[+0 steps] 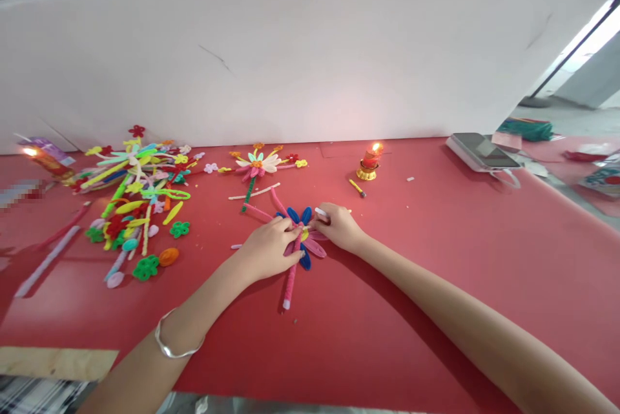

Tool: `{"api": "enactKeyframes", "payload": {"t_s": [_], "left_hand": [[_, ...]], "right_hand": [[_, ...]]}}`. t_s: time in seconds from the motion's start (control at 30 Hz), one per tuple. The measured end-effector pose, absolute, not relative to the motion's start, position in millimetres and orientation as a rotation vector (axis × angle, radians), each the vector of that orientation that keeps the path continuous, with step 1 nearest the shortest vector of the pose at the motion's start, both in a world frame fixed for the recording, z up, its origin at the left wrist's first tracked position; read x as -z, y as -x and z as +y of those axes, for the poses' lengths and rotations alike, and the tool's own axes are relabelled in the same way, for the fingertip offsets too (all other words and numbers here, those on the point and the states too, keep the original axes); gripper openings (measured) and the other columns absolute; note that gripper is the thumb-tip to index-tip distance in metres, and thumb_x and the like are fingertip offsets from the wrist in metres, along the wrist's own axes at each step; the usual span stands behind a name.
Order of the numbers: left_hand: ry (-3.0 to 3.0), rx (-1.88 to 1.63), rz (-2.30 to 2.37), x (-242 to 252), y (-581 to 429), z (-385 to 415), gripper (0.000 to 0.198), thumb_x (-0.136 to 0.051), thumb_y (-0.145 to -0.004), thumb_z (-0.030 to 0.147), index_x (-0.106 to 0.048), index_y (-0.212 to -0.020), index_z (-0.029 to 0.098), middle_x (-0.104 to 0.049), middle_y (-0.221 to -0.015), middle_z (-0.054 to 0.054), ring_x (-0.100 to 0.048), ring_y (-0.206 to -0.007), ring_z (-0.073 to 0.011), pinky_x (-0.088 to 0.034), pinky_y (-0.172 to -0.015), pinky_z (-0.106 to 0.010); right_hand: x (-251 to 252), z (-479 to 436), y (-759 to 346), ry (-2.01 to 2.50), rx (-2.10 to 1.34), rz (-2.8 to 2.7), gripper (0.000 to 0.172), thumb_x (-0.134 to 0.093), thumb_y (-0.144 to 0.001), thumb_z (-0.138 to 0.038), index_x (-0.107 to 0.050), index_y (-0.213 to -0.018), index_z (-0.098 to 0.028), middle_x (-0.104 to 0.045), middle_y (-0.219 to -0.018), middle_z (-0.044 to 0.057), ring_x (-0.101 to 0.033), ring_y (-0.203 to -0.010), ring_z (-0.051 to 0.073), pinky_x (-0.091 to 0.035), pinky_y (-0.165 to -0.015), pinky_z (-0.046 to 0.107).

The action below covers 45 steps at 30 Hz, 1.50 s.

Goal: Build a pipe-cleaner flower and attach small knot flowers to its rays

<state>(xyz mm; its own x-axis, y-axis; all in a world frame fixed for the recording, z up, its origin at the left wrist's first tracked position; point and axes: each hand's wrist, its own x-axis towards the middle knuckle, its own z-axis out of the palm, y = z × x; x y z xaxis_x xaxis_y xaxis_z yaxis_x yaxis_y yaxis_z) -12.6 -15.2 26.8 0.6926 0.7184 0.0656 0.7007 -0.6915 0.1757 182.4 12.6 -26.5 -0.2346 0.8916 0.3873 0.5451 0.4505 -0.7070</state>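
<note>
A blue and pink pipe-cleaner flower [305, 258] lies on the red tabletop, its centre yellow and its wrapped pink stem [290, 285] pointing toward me. My left hand [271, 247] is closed on the flower near its centre, thumb and fingers around the top of the stem. From the right, my right hand [338, 228] pinches at the flower's centre. A short white stick [320, 212] pokes out between its fingers; the exact grip is partly hidden. Pink pipe cleaners [259, 211] stick out beyond my left hand.
A lit red candle [372, 159] stands beyond my hands, with a short yellow stick [357, 188] nearby. Left is a heap of colourful pipe-cleaner pieces [140, 175] and another lit candle [48, 162]. A finished-looking flower [256, 165] lies behind. A phone-like device [483, 152] sits right, below a white panel [310, 59].
</note>
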Motion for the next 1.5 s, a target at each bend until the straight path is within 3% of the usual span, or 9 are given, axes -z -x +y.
{"api": "enactKeyframes", "payload": {"t_s": [0.27,0.47,0.6,0.7,0.8,0.87,0.97,1.3,1.5], "left_hand": [[-2.515,-0.467,1.198,-29.2,21.2,-2.1,0.032,-0.047,-0.087,0.03,-0.061,-0.114,0.021,-0.059,-0.097,-0.006,-0.058,-0.088,-0.0159,-0.046,-0.081,-0.028],[-2.544,-0.663,1.694,-40.8,52.9,23.0,0.02,-0.052,-0.083,0.032,-0.066,-0.077,0.02,-0.061,-0.084,-0.004,-0.057,-0.074,-0.0148,-0.043,-0.069,-0.026],[-2.484,-0.439,2.185,-53.5,79.0,34.9,0.034,-0.043,-0.085,0.044,-0.064,-0.077,0.019,-0.061,-0.085,-0.008,-0.058,-0.082,-0.0213,-0.041,-0.065,-0.028],[-2.261,-0.232,2.538,-58.9,104.4,42.2,0.046,-0.031,-0.087,0.048,-0.064,-0.086,0.015,-0.061,-0.094,-0.016,-0.056,-0.091,-0.0306,-0.043,-0.07,-0.038],[-1.744,-0.144,2.872,-57.6,137.2,48.7,0.045,-0.041,-0.083,0.038,-0.054,-0.114,0.009,-0.049,-0.119,-0.027,-0.046,-0.108,-0.0419,-0.043,-0.073,-0.051],[-1.451,-0.077,2.921,-53.8,159.0,52.4,0.052,-0.045,-0.08,0.033,-0.045,-0.124,0.006,-0.036,-0.132,-0.031,-0.037,-0.117,-0.0471,-0.043,-0.071,-0.054],[-1.263,-0.027,2.863,-48.3,182.4,55.9,0.056,-0.046,-0.079,0.028,-0.038,-0.129,0.004,-0.029,-0.136,-0.034,-0.038,-0.117,-0.0483,-0.043,-0.07,-0.053],[-1.486,0.033,2.842,-49.8,185.8,58.7,0.044,-0.047,-0.076,0.021,-0.048,-0.117,0.005,-0.052,-0.119,-0.028,-0.052,-0.105,-0.0414,-0.044,-0.068,-0.047],[-1.743,0.014,2.816,-48.5,191.8,59.2,0.04,-0.047,-0.074,0.021,-0.049,-0.11,0.005,-0.062,-0.1,-0.021,-0.059,-0.089,-0.0299,-0.042,-0.06,-0.031]], "right_hand": [[22.9,1.4,-187.6,1.203,-0.295,-1.63,0.024,-0.044,-0.075,-0.013,-0.026,-0.062,-0.021,-0.034,-0.062,-0.004,-0.033,-0.054,0.01,-0.027,-0.054,0.024],[19.8,-3.5,-188.5,1.191,-0.256,-1.597,0.024,-0.042,-0.078,-0.014,-0.025,-0.064,-0.022,-0.034,-0.064,-0.003,-0.033,-0.055,0.011,-0.028,-0.054,0.025],[18.5,-4.6,-187.4,1.211,-0.279,-1.605,0.024,-0.042,-0.076,-0.013,-0.024,-0.063,-0.022,-0.034,-0.063,-0.003,-0.033,-0.055,0.012,-0.029,-0.054,0.026],[19.4,-4.6,-187.5,1.236,-0.283,-1.602,0.023,-0.042,-0.074,-0.012,-0.024,-0.063,-0.022,-0.034,-0.062,-0.003,-0.033,-0.055,0.012,-0.028,-0.054,0.026],[21.7,-3.9,-188.3,1.256,-0.265,-1.608,0.022,-0.041,-0.072,-0.012,-0.024,-0.063,-0.022,-0.034,-0.061,-0.004,-0.032,-0.054,0.012,-0.027,-0.053,0.026],[23.1,-3.2,-188.9,1.267,-0.256,-1.608,0.022,-0.041,-0.071,-0.012,-0.023,-0.063,-0.022,-0.033,-0.06,-0.004,-0.032,-0.054,0.011,-0.026,-0.052,0.026],[24.4,-2.0,-189.6,1.278,-0.259,-1.598,0.022,-0.041,-0.071,-0.012,-0.024,-0.063,-0.022,-0.033,-0.06,-0.004,-0.032,-0.054,0.012,-0.026,-0.052,0.026],[25.3,1.0,-193.0,1.308,-0.287,-1.568,0.021,-0.041,-0.07,-0.011,-0.025,-0.063,-0.022,-0.033,-0.06,-0.004,-0.031,-0.053,0.011,-0.026,-0.052,0.025],[27.3,2.4,-193.3,1.285,-0.296,-1.599,0.02,-0.041,-0.07,-0.012,-0.025,-0.062,-0.022,-0.032,-0.058,-0.004,-0.031,-0.053,0.011,-0.025,-0.051,0.025]]}}
